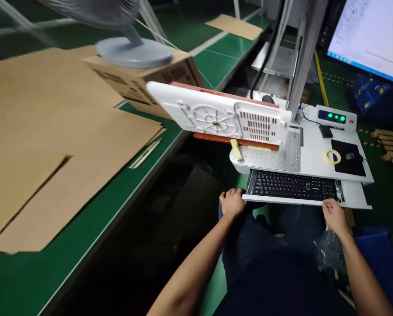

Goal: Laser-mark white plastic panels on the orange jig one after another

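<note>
A white keyboard tray (282, 200) is slid out below the edge of a white workstation top, with a black keyboard (291, 185) lying in it. At the tray's left front corner, my left hand (232, 202) has its fingers curled, closed against the tray's end; its fingertips are partly hidden. Toward the right part of the front edge, my right hand (334, 216) pinches the tray's lip between thumb and fingers. Above the keyboard, a white plastic panel (216, 118) with a round ribbed grille and slots stands tilted in an orange-brown holder (212, 138).
On the workstation are a roll of yellow tape (333, 156), a mouse (350, 156) on a black pad and a box with green lights (336, 117). A monitor (374, 39) hangs upper right. Left, cardboard sheets (51, 131) and a fan (133, 52) on a carton (144, 87) occupy a green bench.
</note>
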`<state>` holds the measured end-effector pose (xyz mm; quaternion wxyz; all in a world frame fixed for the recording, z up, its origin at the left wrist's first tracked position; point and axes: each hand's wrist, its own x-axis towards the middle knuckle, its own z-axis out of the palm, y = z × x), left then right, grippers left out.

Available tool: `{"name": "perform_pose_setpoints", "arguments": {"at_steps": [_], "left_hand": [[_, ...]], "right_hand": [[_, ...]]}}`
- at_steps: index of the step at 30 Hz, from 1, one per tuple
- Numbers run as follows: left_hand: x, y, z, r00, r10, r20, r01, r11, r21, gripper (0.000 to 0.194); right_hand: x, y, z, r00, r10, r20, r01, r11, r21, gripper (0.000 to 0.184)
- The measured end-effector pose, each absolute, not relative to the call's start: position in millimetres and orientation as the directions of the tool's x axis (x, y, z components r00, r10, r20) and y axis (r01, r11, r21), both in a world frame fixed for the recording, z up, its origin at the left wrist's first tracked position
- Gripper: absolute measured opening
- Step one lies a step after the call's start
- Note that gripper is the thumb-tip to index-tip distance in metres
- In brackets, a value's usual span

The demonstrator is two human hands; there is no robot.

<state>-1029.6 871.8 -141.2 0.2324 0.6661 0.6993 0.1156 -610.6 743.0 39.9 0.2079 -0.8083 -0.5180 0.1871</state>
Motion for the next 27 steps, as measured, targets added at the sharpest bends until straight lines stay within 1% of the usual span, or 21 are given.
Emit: {"name": "perform_pose_setpoints", "arguments": {"at_steps": [5,10,14,18,20,23,27], "left_hand": [[-1033,868,-144,-0.007,0.98,-0.199,0.915,0.087,0.394,0.042],[-1040,874,-139,0.033,0.965,-0.261,0.933,0.064,0.354,0.036],[-1042,881,-132,0.055,0.959,-0.277,0.942,0.042,0.332,0.031],[-1038,884,-132,0.043,0.966,-0.256,0.954,0.036,0.299,0.03],[-1037,885,-133,0.046,0.966,-0.253,0.956,0.031,0.291,0.03],[-1039,887,-134,0.055,0.965,-0.256,0.955,0.024,0.295,0.029],[-1043,888,-136,0.052,0.966,-0.253,0.95,0.03,0.311,0.027]], "right_hand": [[-622,785,26,0.302,0.947,-0.105,0.789,-0.311,-0.529,0.023],[-623,826,16,0.193,0.967,-0.163,0.825,-0.25,-0.506,0.023],[-621,838,12,0.189,0.966,-0.175,0.828,-0.252,-0.501,0.022],[-609,832,5,0.242,0.966,-0.092,0.784,-0.251,-0.567,0.032],[-601,827,-2,0.271,0.96,-0.065,0.739,-0.251,-0.625,0.043],[-594,820,-14,0.309,0.949,-0.068,0.677,-0.269,-0.685,0.058],[-595,816,-19,0.36,0.931,-0.067,0.65,-0.301,-0.697,0.063]]}}
